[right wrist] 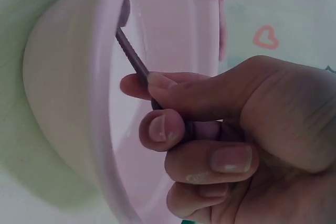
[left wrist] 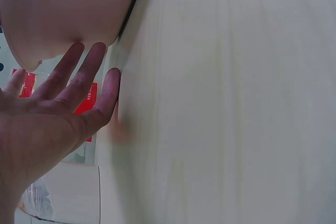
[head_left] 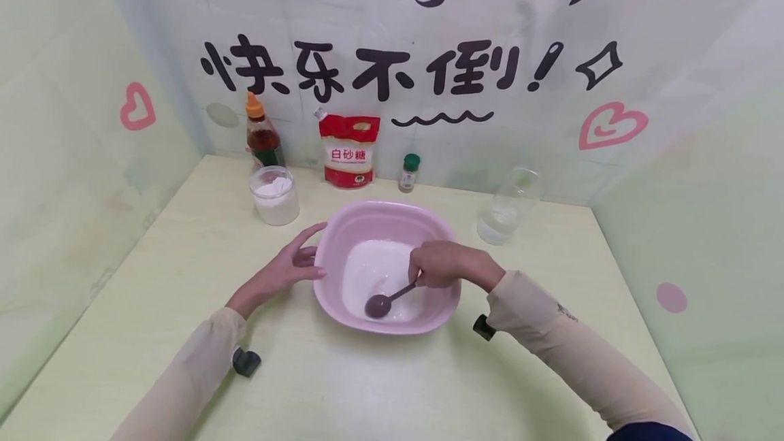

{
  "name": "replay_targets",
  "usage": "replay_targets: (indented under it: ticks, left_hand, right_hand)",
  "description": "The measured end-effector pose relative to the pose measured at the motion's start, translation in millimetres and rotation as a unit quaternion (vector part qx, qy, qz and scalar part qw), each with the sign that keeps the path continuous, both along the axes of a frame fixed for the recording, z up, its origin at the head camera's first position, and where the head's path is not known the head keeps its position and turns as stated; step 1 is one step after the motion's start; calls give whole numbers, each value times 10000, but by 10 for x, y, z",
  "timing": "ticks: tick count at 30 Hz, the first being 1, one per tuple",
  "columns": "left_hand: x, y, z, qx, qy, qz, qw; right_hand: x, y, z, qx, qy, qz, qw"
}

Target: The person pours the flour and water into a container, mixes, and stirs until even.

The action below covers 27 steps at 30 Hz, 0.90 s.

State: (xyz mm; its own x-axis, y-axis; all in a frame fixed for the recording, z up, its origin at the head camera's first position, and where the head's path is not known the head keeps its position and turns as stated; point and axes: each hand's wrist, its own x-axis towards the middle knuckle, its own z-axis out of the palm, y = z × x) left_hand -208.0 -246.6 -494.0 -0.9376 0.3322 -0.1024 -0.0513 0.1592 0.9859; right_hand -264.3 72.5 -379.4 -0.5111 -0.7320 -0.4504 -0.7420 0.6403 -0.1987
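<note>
Basin (head_left: 392, 223), pink, sits mid-table (head_left: 184, 257) with white powder (head_left: 373, 267) in its bottom; right hand (head_left: 444, 265) over the basin's right side pinches the handle of a purple spoon (head_left: 387, 299), bowl of the spoon down in the powder near the basin's front wall. Left hand (head_left: 283, 269) lies just left of the basin, fingers straight and spread, fingertips (left wrist: 79, 51) touching its outer wall, holding nothing. Behind the basin: lidded jar (head_left: 274, 194), sauce bottle (head_left: 262, 133), red sugar bag (head_left: 348, 150), small spice bottle (head_left: 408, 173), clear glass (head_left: 508, 208).

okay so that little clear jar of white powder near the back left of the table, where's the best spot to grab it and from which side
Probably grip the jar around its straight clear wall, just below the open rim, coming from the front left. It stands upright with no lid or handle. The sauce bottle stands close behind it and the pink basin lies to its right, so those sides are more crowded.
</note>
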Motion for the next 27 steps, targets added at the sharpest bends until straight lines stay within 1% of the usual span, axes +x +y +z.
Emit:
replay_targets:
  ticks: [3,7,11,16,19,23,25,27]
  left_hand:
    - [-3,-5,9,-53,8,31,10000]
    - [-9,-12,9,-70,15,28,10000]
    - [-19,-11,0,-32,31,-18,10000]
    - [-18,-9,10,-101,-24,20,9999]
    - [-13,-7,10,-77,-34,37,10000]
    - [-7,2,-5,29,-18,8,10000]
    - [-4,7,-6,45,-16,0,10000]
    - [-2,10,-2,46,-16,1,10000]
  right_hand:
    - [-7,62,47,192,-25,-281,9994]
    - [-89,152,104,425,186,-649,9968]
    - [-172,202,112,420,362,-836,9950]
    - [-166,93,87,179,453,-747,9960]
    - [-131,-33,33,64,552,-490,9973]
    - [-39,-165,-41,-17,308,-129,9994]
    - [8,-183,-58,-28,89,-88,9999]
    - [29,-156,-60,20,-15,-107,9999]
